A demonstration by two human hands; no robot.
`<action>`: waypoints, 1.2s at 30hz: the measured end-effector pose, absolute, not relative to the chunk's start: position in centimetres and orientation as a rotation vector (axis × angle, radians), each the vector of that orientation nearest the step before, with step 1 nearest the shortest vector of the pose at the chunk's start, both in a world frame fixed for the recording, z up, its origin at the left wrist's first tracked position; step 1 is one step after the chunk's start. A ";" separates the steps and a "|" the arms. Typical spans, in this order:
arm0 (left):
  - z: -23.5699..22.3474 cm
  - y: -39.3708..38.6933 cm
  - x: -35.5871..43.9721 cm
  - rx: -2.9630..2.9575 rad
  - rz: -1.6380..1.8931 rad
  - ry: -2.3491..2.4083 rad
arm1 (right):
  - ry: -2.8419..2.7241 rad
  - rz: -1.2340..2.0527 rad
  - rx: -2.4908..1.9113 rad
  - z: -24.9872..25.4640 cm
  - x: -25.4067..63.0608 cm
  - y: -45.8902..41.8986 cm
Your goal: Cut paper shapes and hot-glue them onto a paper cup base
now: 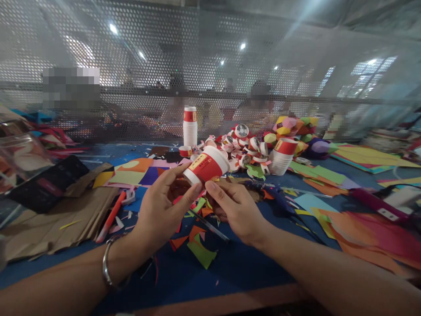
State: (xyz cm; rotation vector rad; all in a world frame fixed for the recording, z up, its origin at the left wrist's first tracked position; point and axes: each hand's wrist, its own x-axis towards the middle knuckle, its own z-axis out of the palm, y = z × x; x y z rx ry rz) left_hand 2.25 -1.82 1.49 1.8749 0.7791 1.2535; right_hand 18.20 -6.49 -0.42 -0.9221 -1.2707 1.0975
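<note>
Left hand (162, 204) has got the cup (214, 163) held around its 8 o'clock side; right hand (238, 204) is curled narrow at 6, can't tell if it's gripping.

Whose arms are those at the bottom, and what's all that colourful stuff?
There's no robot here. These are a person's own bare hands, seen by a camera worn on that person's head, looking forward and down. The left hand holds a tilted red-and-white paper cup. The right hand is at the cup's lower edge; whether it grips too is hard to tell. On the blue tabletop lie bright paper scraps. Farther back are an upright stack of cups and a heap of red-and-white pieces.
</note>
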 end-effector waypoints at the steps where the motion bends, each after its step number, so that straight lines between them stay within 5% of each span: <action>1: 1.5 -1.8 2.2 1.887 1.261 0.778 | -1.267 1.097 -0.922 -0.4 18.2 -6.5; 28: 1.6 -1.1 1.9 1.706 1.064 0.749 | -1.173 1.240 -0.883 -0.3 18.1 -6.2; 36: 0.9 -1.3 1.7 2.013 1.237 0.807 | -1.139 1.218 -0.841 -0.3 17.8 -6.3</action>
